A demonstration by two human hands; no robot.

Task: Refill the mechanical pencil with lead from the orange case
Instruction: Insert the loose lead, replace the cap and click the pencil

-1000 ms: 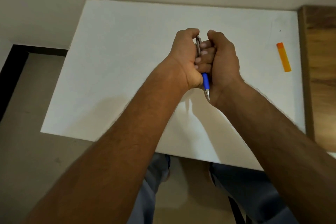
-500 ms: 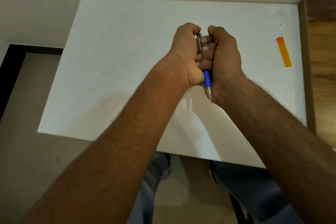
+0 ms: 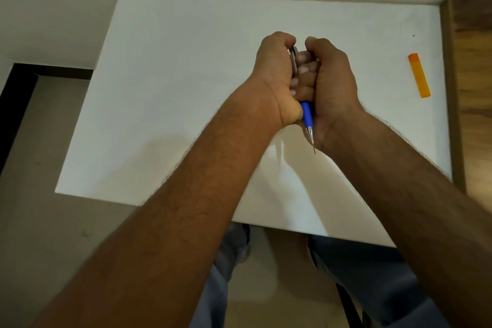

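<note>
A mechanical pencil (image 3: 307, 114) with a blue grip and a metal tip points down toward me, its tip hanging a little above the white table. Both fists are wrapped around its barrel. My left hand (image 3: 275, 74) is closed on the upper part, where a grey metal clip shows between the hands. My right hand (image 3: 328, 82) grips from the other side, fingers curled over the barrel. The orange lead case (image 3: 419, 75) lies flat and closed at the table's far right, well apart from both hands. The pencil's top end is hidden by my fingers.
The white table (image 3: 173, 74) has its near edge just above my knees. A wooden surface (image 3: 474, 88) borders the table on the right. Beige floor lies to the left, with a dark frame at the far left edge.
Both hands keep the same hold on the pencil. The pencil tip sticks out a little further below the hands. The view has shifted slightly.
</note>
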